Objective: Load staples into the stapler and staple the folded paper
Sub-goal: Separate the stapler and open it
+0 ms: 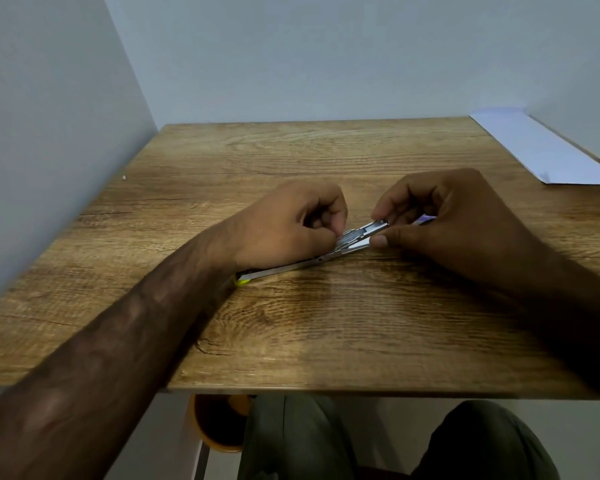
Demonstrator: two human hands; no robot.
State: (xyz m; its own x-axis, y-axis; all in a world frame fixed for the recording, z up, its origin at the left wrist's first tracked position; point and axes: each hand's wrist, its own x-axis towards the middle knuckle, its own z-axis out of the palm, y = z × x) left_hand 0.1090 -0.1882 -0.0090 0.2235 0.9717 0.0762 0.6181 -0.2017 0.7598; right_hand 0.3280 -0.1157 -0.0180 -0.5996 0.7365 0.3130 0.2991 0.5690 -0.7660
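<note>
A metal stapler (355, 239) lies opened flat across the middle of the wooden table (326, 323), its yellow-tipped end (242, 278) poking out under my left wrist. My left hand (288, 223) rests on the stapler's long arm, fingers curled and pinched at the metal magazine. My right hand (444, 216) pinches the far end of the magazine between thumb and forefinger. A small bluish-white item (425, 220), partly hidden, shows under my right fingers. The white folded paper (534, 147) lies at the table's far right corner.
The table sits in a corner between a grey wall on the left and one at the back. Below the near edge I see my knees in dark green trousers (326, 441) and an orange round object (219, 424) on the floor.
</note>
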